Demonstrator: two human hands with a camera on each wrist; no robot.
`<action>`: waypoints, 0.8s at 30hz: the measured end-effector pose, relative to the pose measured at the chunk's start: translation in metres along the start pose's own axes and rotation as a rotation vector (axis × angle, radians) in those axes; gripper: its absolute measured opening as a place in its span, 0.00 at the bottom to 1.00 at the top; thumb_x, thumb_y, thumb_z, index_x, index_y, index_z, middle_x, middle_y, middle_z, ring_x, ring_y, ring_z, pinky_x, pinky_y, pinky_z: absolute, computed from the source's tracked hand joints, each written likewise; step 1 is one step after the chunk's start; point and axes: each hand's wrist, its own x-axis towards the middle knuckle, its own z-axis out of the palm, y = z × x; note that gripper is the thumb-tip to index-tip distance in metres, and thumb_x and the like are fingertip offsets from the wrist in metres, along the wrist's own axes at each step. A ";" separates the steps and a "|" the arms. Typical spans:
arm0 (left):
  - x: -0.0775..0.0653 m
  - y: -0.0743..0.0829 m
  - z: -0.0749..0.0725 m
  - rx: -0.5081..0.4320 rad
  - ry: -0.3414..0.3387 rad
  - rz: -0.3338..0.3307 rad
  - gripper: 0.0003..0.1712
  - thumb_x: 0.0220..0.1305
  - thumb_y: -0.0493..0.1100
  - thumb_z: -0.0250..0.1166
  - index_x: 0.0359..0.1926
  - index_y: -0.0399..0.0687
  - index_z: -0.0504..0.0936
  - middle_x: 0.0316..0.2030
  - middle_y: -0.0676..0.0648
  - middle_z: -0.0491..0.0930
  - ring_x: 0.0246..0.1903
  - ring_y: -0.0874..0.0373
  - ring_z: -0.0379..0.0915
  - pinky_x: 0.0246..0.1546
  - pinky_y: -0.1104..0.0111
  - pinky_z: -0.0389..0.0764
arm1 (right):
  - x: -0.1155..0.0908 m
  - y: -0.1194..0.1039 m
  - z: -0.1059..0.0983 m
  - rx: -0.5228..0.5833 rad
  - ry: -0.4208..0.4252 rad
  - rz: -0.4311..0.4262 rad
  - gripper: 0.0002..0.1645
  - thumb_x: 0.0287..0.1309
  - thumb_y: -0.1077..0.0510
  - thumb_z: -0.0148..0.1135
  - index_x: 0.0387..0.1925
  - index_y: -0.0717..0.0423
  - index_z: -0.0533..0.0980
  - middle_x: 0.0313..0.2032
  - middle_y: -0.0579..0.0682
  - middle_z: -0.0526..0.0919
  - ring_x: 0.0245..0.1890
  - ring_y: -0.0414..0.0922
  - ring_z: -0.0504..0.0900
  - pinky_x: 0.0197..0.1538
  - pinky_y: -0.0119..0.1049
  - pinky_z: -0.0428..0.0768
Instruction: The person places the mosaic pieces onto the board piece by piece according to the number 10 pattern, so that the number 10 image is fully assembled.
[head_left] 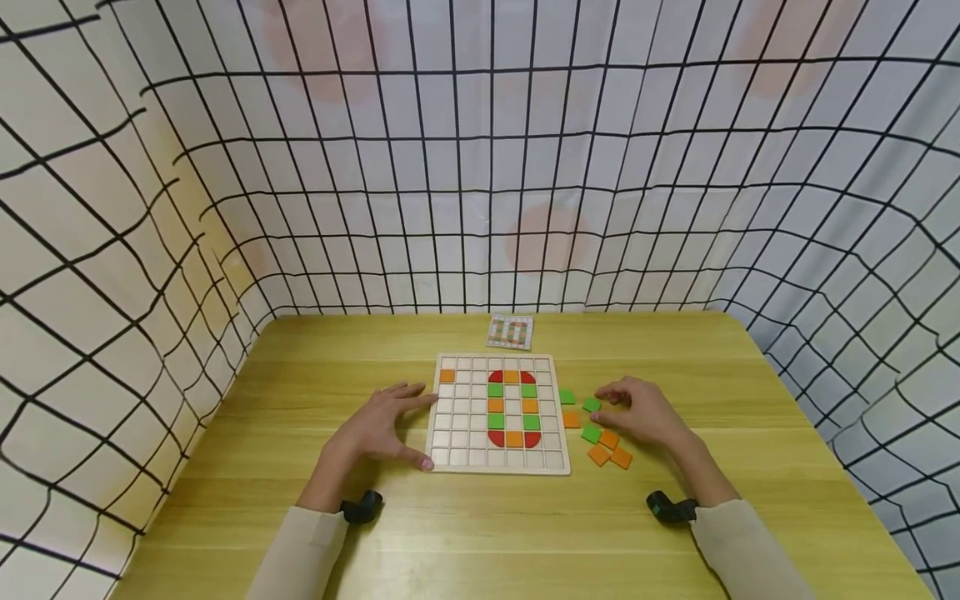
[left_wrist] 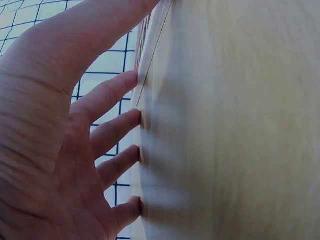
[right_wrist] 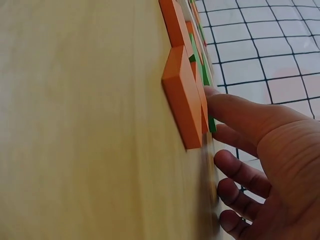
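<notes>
A pale gridded board (head_left: 459,429) lies on the table, with red, green and orange pieces set in a rounded ring and one orange tile (head_left: 447,376) at its upper left. My left hand (head_left: 381,422) rests along the board's left side, fingers spread, the thumb at the lower-left corner. To the right of the board, my right hand (head_left: 647,412) pinches a green tile (head_left: 592,404) by its edges between thumb and forefinger. The other fingers (right_wrist: 240,175) of that hand are loosely bent. Nearby lie loose orange tiles (right_wrist: 182,100) and more green tiles (head_left: 591,434).
A small pattern card (head_left: 511,332) lies behind the board. The wooden table (head_left: 480,533) ends at a white backdrop with a black grid (head_left: 480,167), which also rises on both sides. Each wrist wears a black camera (head_left: 363,507).
</notes>
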 end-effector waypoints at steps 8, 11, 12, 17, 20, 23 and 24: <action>0.000 -0.003 0.003 0.011 0.009 0.009 0.64 0.35 0.76 0.80 0.75 0.63 0.71 0.79 0.44 0.61 0.79 0.36 0.50 0.75 0.30 0.50 | -0.001 -0.001 0.001 -0.017 0.000 0.000 0.22 0.62 0.44 0.73 0.52 0.51 0.86 0.45 0.49 0.85 0.46 0.48 0.82 0.52 0.50 0.83; 0.000 -0.002 0.003 0.003 0.012 0.012 0.64 0.35 0.76 0.80 0.75 0.63 0.71 0.79 0.43 0.61 0.79 0.35 0.49 0.75 0.31 0.49 | 0.000 -0.003 0.002 -0.027 0.005 -0.015 0.20 0.63 0.46 0.72 0.51 0.52 0.86 0.44 0.49 0.86 0.45 0.48 0.82 0.50 0.50 0.83; 0.000 -0.002 0.003 0.002 0.012 0.012 0.64 0.35 0.76 0.80 0.75 0.63 0.71 0.79 0.43 0.60 0.79 0.35 0.49 0.75 0.31 0.49 | 0.000 -0.003 0.002 -0.029 0.007 -0.019 0.20 0.63 0.46 0.72 0.51 0.53 0.86 0.43 0.49 0.86 0.44 0.48 0.82 0.50 0.50 0.83; 0.000 -0.002 0.003 0.006 0.010 0.007 0.64 0.35 0.77 0.80 0.75 0.63 0.71 0.79 0.43 0.61 0.79 0.36 0.50 0.75 0.31 0.50 | 0.001 -0.005 0.002 -0.045 0.008 -0.019 0.18 0.63 0.49 0.72 0.50 0.54 0.86 0.42 0.47 0.84 0.42 0.45 0.80 0.49 0.46 0.81; 0.000 -0.002 0.003 0.007 0.008 0.003 0.65 0.34 0.77 0.80 0.75 0.63 0.70 0.79 0.44 0.60 0.79 0.36 0.50 0.75 0.31 0.50 | 0.003 -0.007 0.003 -0.048 0.010 -0.029 0.18 0.64 0.50 0.72 0.51 0.54 0.86 0.41 0.46 0.83 0.40 0.44 0.77 0.46 0.42 0.79; 0.000 -0.002 0.003 0.007 0.007 0.001 0.64 0.34 0.77 0.80 0.75 0.64 0.70 0.79 0.44 0.60 0.79 0.36 0.49 0.75 0.31 0.50 | 0.006 -0.012 0.004 -0.034 0.018 -0.037 0.18 0.64 0.50 0.72 0.51 0.54 0.85 0.40 0.46 0.83 0.39 0.44 0.76 0.44 0.40 0.78; 0.000 -0.002 0.003 0.009 0.008 0.003 0.64 0.34 0.77 0.80 0.75 0.64 0.70 0.79 0.44 0.61 0.79 0.36 0.49 0.75 0.31 0.50 | 0.008 -0.014 0.005 -0.030 0.019 -0.038 0.18 0.64 0.50 0.72 0.51 0.53 0.85 0.40 0.46 0.83 0.40 0.44 0.77 0.44 0.41 0.79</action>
